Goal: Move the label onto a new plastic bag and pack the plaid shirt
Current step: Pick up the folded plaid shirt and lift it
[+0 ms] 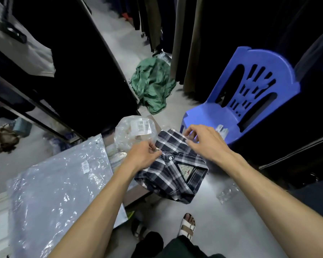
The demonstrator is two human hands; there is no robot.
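Two hands at frame centre: left hand (pixel 145 152) pinched on bag (pixel 127 135), right hand (pixel 199 138) pinched on shirt (pixel 175 170). Label (pixel 141 125) likely torn if bag is tugged.

Folded plaid shirt (pixel 172 169) sits centre frame, navy and white checks, collar toward the camera with its neck tag showing, hanging partly off the edge of the low surface. Just beyond it, touching its far left corner, a crumpled clear plastic bag (pixel 127 135) stands puffed up, and the white barcode label (pixel 141 126) is stuck on its upper side, facing up and slightly tilted.
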